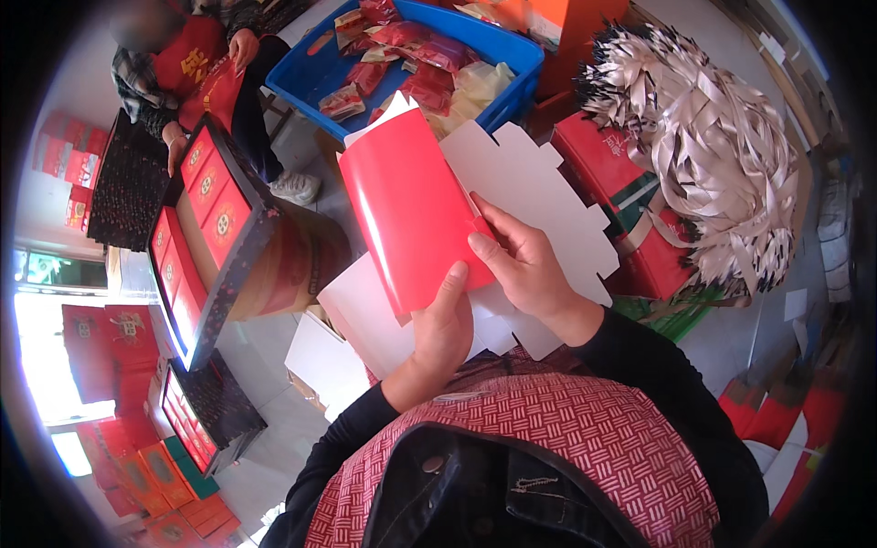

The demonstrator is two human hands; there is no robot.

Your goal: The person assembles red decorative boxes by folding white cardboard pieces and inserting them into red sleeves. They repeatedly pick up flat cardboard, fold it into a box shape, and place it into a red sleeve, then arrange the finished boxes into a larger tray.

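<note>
A dark jacket lies below the left hand, which pinches the lower edge of a glossy red card; the right hand pinches its right edge. The card, just beyond both — likely light, springy, slick, easily creased — is best taken by its edges.

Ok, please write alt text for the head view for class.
The person's left hand and right hand hold a glossy red sheet above white cardboard. Beyond is a blue crate holding red packets, with pale ribbons at right and a co-worker beside a tray of red boxes at left.
</note>
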